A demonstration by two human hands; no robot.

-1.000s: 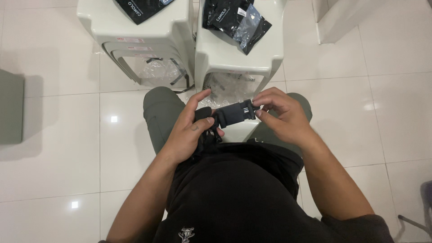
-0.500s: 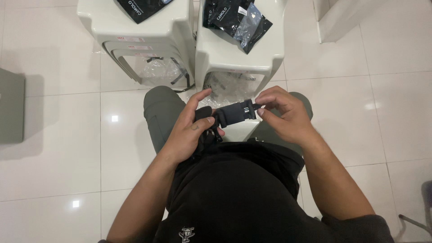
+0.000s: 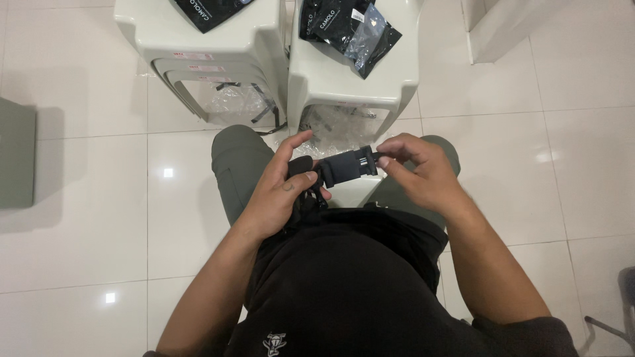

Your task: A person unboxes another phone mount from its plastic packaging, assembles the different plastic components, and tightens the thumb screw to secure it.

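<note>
Black strap piece (image 3: 342,166) btwn hands | left hand (image 3: 281,195) clamped on it; right hand (image 3: 417,168) pinching end

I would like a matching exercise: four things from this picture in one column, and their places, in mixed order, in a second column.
1. small black device
2. black plastic packages
3. clear plastic bags
4. grey box

a. under the stools
b. at the picture's left edge, on the floor
c. between the left hand and right hand
d. on the cream plastic stool

Pairs: 1-c, 2-d, 3-a, 4-b
</note>
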